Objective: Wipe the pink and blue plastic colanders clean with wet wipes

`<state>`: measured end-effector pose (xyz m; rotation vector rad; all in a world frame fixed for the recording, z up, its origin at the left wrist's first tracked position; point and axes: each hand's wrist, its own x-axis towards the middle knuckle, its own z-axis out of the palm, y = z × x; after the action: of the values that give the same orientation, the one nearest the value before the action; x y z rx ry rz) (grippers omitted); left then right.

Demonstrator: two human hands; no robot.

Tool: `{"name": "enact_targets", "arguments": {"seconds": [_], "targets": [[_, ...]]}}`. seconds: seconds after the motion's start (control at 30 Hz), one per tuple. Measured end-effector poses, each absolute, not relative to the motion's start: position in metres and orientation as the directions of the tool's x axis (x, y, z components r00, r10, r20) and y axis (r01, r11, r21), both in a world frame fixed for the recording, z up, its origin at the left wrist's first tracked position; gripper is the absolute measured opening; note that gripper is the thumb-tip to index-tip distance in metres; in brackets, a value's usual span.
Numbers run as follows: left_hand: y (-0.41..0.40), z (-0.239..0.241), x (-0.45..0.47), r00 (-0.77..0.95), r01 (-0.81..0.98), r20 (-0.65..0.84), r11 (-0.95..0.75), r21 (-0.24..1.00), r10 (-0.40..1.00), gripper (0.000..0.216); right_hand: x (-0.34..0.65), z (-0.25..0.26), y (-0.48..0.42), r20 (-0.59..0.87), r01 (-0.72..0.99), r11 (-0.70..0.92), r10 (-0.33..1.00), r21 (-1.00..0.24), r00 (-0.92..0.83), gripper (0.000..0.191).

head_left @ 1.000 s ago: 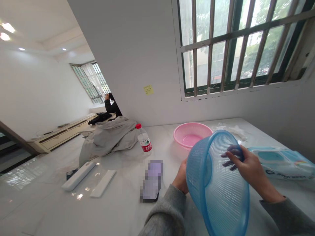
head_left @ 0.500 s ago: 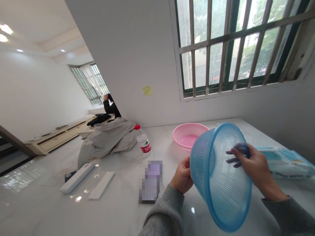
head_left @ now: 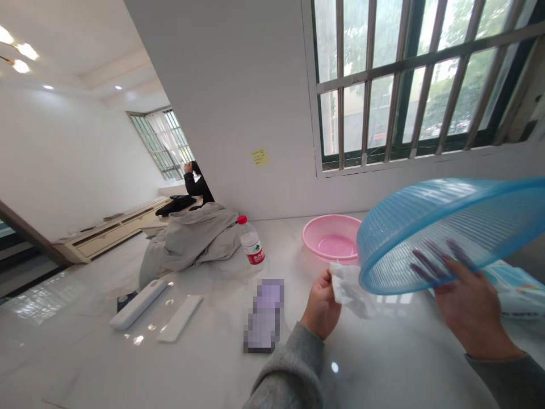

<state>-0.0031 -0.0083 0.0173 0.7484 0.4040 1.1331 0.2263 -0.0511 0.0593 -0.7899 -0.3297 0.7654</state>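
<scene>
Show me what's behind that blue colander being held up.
Through the blue colander, the right hand's fingers show. A packet of wipes lies beyond, its left end hidden by the colander and hand.

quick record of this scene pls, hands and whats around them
left hand: holds a white wipe
right hand: holds a blue plastic colander tilted up, fingers showing through its mesh
nearest things: pink plastic basket, packet of wet wipes
rest: water bottle with red cap, grey coat, both on white marble counter
other people: person in black by the far window
</scene>
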Motion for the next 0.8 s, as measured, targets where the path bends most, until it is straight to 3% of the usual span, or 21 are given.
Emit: {"name": "enact_targets", "arguments": {"seconds": [0.23, 0.43, 0.63, 0.73, 0.8], "targets": [[-0.011, 0.015, 0.0, 0.421, -0.634, 0.018, 0.28, 0.721, 0.907, 0.04, 0.218, 0.054, -0.047, -0.07, -0.591, 0.373, 0.803, -0.715, 0.591, 0.053], [-0.015, 0.016, 0.001, 0.472, -0.616, -0.026, 0.351, 0.705, 0.881, 0.03, 0.211, 0.06, -0.055, 0.038, -0.605, 0.297, 0.915, -0.739, 0.402, 0.062], [-0.021, 0.032, -0.006, 0.509, -0.654, 0.003, 0.384, 0.651, 0.861, 0.029, 0.197, 0.062, -0.061, 0.246, -0.352, 0.461, 0.824, -0.815, 0.51, 0.096], [-0.023, 0.036, -0.008, 0.476, -0.683, -0.001, 0.37, 0.63, 0.88, 0.035, 0.189, 0.065, -0.066, 0.379, -0.159, 0.548, 0.731, -0.821, 0.567, 0.098], [-0.022, 0.035, -0.007, 0.425, -0.698, 0.015, 0.317, 0.643, 0.905, 0.04, 0.185, 0.066, -0.071, 0.376, -0.063, 0.511, 0.704, -0.857, 0.602, 0.092]]}}
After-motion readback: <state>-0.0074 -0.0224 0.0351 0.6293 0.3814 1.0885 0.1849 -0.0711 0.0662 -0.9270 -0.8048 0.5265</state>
